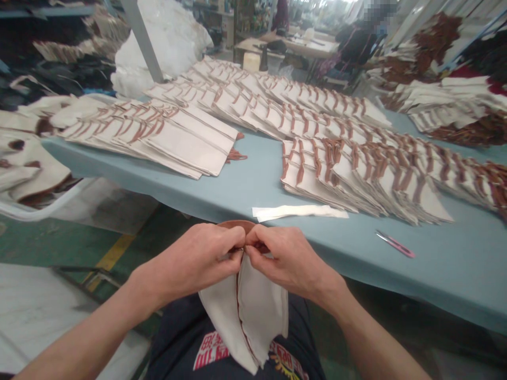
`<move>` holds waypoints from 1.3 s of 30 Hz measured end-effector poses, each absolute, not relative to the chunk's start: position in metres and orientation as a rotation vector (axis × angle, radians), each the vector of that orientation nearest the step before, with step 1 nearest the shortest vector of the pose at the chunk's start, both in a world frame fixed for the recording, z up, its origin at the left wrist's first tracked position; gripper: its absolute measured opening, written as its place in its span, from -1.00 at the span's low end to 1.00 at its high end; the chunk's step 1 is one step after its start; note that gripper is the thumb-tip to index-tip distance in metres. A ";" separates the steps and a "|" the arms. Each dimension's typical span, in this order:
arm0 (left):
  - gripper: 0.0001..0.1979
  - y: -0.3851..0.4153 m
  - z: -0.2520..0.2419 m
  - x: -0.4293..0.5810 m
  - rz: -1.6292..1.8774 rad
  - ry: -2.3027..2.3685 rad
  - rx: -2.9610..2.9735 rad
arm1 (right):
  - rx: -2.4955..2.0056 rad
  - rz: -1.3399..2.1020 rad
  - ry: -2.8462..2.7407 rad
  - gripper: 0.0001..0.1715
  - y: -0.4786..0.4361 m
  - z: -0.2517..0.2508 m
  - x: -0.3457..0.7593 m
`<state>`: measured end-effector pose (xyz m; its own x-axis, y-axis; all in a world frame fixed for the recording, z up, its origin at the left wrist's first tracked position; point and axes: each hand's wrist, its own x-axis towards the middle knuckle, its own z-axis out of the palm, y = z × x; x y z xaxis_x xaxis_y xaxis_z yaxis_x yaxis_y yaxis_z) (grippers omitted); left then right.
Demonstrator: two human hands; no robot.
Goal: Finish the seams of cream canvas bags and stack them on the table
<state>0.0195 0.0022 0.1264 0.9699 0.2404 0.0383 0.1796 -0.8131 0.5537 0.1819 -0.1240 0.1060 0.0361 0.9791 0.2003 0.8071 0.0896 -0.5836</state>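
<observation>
- Two bare hands meet above the lap, thumbs and bent fingers pinched tight: the left hand and the right hand grip adjoining spots on one cream fabric piece with a brown seam.
- That piece hangs from the fingertips in front of the dark clothing, just beside the edge of the table covered in light blue; its two cream panels flank the dark brown seam line, and brown material shows behind the fingers. What exactly is pinched is hard to make out, since the fingers cover it.
- A white plastic bin at the left holds loosely heaped cream and brown fabric pieces.
- Overlapping rows of cream-and-brown fabric pieces, a flat white strip and pink-handled metal snips lie on the table.
</observation>
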 end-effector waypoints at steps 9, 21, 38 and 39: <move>-0.77 0.000 0.120 0.017 0.403 0.140 2.643 | -1.816 0.364 -1.748 -0.91 -0.124 0.114 0.177; -0.73 0.005 0.114 0.008 0.519 -0.073 2.697 | -1.507 1.067 -1.346 -0.79 -0.121 0.127 0.189; -0.85 -0.015 0.122 0.003 0.536 0.246 2.392 | -1.342 1.338 -1.196 -0.80 -0.124 0.125 0.190; -0.86 -0.015 0.122 0.003 0.526 0.252 2.393 | -1.367 1.302 -1.207 -0.81 -0.124 0.124 0.189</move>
<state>0.0026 -0.0149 0.1220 0.9003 0.3108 0.3047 0.0430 -0.7600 0.6485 0.1890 -0.1238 0.1238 -0.0178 0.9881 -0.1525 0.0767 -0.1507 -0.9856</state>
